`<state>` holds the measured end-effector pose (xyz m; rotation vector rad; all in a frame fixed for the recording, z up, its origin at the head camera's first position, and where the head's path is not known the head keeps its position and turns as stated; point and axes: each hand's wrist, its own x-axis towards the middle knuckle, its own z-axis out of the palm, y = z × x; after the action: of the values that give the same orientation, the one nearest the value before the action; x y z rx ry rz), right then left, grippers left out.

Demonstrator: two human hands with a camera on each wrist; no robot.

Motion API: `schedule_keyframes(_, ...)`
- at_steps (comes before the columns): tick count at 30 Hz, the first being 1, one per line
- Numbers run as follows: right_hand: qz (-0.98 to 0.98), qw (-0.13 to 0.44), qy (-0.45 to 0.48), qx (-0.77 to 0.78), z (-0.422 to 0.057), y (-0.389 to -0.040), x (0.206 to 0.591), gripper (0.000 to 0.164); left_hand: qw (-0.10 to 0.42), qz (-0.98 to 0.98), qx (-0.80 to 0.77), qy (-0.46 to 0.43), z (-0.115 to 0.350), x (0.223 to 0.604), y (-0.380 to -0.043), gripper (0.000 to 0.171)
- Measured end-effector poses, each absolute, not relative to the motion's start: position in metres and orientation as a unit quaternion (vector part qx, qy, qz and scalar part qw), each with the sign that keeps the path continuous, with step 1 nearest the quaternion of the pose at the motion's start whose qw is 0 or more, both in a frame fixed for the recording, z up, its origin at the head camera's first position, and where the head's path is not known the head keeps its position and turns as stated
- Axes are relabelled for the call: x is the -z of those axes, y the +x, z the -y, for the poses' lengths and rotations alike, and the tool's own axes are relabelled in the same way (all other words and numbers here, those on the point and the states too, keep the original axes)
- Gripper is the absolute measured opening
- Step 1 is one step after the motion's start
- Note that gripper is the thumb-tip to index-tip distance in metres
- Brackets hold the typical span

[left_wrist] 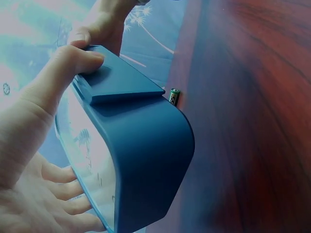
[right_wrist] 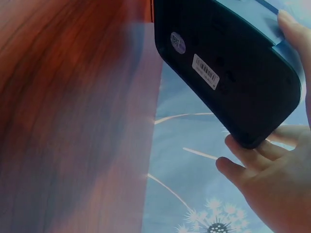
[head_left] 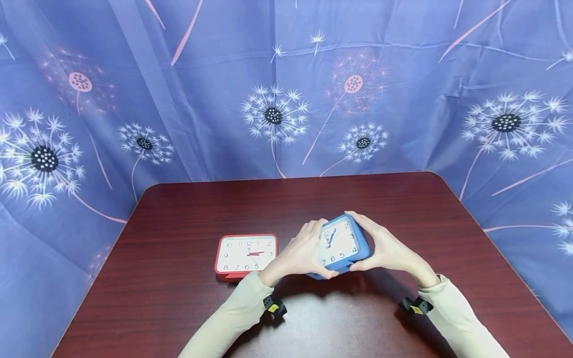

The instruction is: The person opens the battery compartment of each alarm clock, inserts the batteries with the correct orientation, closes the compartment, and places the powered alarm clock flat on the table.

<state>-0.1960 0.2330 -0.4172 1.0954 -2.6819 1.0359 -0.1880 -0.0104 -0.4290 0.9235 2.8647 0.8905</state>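
Pale sleeves (head_left: 228,315) led to left hand (head_left: 301,252) and right hand (head_left: 394,251), gripping the raised blue clock (head_left: 341,242), not yet set down.

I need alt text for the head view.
A person's left hand and right hand grip a tilted blue clock from opposite sides over a reddish-brown table. A red clock is left of it; a blue dandelion-print cloth hangs behind.

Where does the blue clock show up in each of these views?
Head: the blue clock is right of centre, below the middle.
Left wrist: left of centre, reaching the bottom edge.
Right wrist: upper right, its dark back showing.
Shared landmark: reddish-brown tabletop, in all three.
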Motion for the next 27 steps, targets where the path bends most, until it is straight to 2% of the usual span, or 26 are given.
schedule_keyframes(8,0.863,0.023,0.354,-0.359,-0.231,-0.197,0.424,0.117,-0.007,-0.911,-0.290,0.292,0.013,0.432,-0.189,0.108)
schedule_keyframes(15,0.820,-0.024,0.351,-0.452,-0.233,-0.200,0.436,0.130,-0.018,-0.904,-0.315,0.287,0.015,0.432,-0.190,0.103)
schedule_keyframes(27,0.767,-0.113,0.327,-0.540,-0.225,-0.198,0.451,0.104,-0.015,-0.888,-0.377,0.264,0.017,0.431,-0.194,0.104)
